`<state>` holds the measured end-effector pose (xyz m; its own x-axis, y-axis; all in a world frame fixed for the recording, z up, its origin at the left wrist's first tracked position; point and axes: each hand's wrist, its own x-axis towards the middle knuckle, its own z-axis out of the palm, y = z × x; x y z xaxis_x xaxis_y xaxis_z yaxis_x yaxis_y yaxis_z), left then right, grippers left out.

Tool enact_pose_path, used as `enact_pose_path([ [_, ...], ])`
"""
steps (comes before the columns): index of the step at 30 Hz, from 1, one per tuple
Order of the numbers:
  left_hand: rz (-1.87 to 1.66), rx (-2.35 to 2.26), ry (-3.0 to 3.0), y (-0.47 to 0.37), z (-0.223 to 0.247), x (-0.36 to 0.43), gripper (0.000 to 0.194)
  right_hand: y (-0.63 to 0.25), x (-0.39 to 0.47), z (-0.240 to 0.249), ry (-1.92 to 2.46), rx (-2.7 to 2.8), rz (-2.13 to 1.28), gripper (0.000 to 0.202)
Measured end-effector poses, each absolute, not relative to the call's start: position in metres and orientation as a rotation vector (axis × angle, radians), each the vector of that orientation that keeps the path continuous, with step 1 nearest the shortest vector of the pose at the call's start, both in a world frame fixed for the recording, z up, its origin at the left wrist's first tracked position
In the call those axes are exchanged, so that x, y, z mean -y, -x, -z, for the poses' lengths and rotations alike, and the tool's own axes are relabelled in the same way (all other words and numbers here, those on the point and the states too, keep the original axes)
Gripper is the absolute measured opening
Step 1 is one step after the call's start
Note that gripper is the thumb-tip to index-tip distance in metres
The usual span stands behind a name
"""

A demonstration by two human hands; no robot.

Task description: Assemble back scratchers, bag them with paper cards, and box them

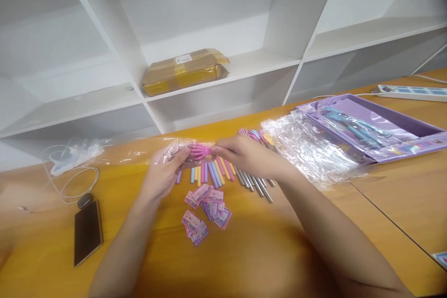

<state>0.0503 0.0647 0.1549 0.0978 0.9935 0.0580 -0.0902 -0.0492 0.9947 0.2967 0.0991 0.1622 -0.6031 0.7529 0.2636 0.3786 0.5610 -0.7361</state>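
A pink hand-shaped back scratcher head [199, 151] lies between my two hands, above the table, with clear plastic around it. My left hand [166, 171] is closed, its thumb pressing the clear plastic bag [136, 150] beside the pink fingers. The bag stretches out to the left. At the other end of the head, my right hand [240, 152] pinches with thumb and fingers. Below my hands is a fanned row of back scratchers, with pastel handles [213, 173] and silver rods [256, 184]; some coloured heads [256, 135] show behind my right hand.
Small pink and purple cards [209, 202] lie in front of the row. A phone [87, 233] and white cable [78, 184] are at left. Crumpled clear bags [310, 149] and a purple box [412, 118] lie at right. A taped parcel [185, 72] sits on the shelf.
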Motion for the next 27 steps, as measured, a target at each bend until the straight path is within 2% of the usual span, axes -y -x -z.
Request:
enact_pose_path([
  [5, -1.208, -0.971, -1.238, -0.053, -0.151, -0.065, 0.042, -0.294, -0.101, -0.158, 0.983, 2.159, -0.936, 0.038],
  [8, -1.229, -0.968, -1.224, -0.057, -0.147, -0.064, 0.038, -0.293, -0.100, -0.157, 1.055, 2.087, -0.984, 0.059],
  [11, -1.239, -0.968, -1.174, -0.063, -0.143, -0.063, 0.036, -0.292, -0.096, -0.158, 1.108, 2.052, -1.061, 0.070],
  [19, -1.128, -0.900, -1.086, -0.071, -0.138, -0.064, 0.041, -0.283, -0.091, -0.158, 1.154, 2.033, -1.054, 0.077],
  [21, -1.165, -0.901, -1.102, -0.068, -0.141, -0.065, 0.039, -0.286, -0.093, -0.159, 1.152, 2.039, -1.037, 0.074],
  [24, -1.298, -0.920, -1.136, -0.057, -0.150, -0.069, 0.037, -0.299, -0.101, -0.160, 1.175, 2.079, -0.920, 0.049],
  [25, -1.352, -0.921, -1.141, -0.052, -0.153, -0.070, 0.036, -0.305, -0.105, -0.160, 1.196, 2.093, -0.876, 0.046],
  [27, -1.463, -0.912, -1.130, -0.044, -0.159, -0.074, 0.034, -0.314, -0.111, -0.161, 1.229, 2.096, -0.820, 0.057],
])
